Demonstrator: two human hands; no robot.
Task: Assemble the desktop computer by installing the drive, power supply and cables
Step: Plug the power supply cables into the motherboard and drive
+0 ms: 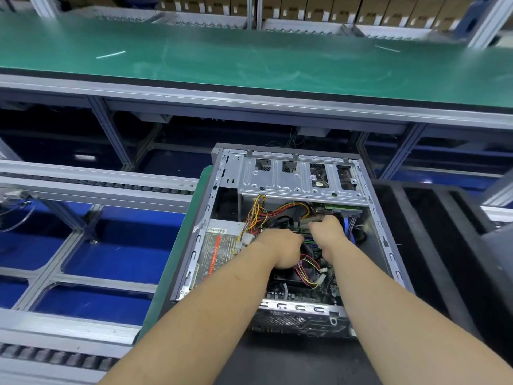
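Observation:
An open desktop case [194, 245] lies on its side in front of me. Its power supply [219, 251] sits at the left with a red-striped label, and a silver drive cage [299, 179] spans the far end. Red, yellow and black cables [280, 212] fan out from the supply over the motherboard [305, 295]. My left hand [280, 248] is curled inside the case over the board; what it grips is hidden. My right hand [327, 229] is closed on a beige cable connector [312, 219] just below the drive cage.
A green mat [177, 245] lies under the case. A black foam tray [433, 232] stands to the right. A green conveyor belt [249, 59] runs across the back, with cardboard boxes [333, 8] behind it. Roller rails [97, 184] and blue bins [111, 259] are at the left.

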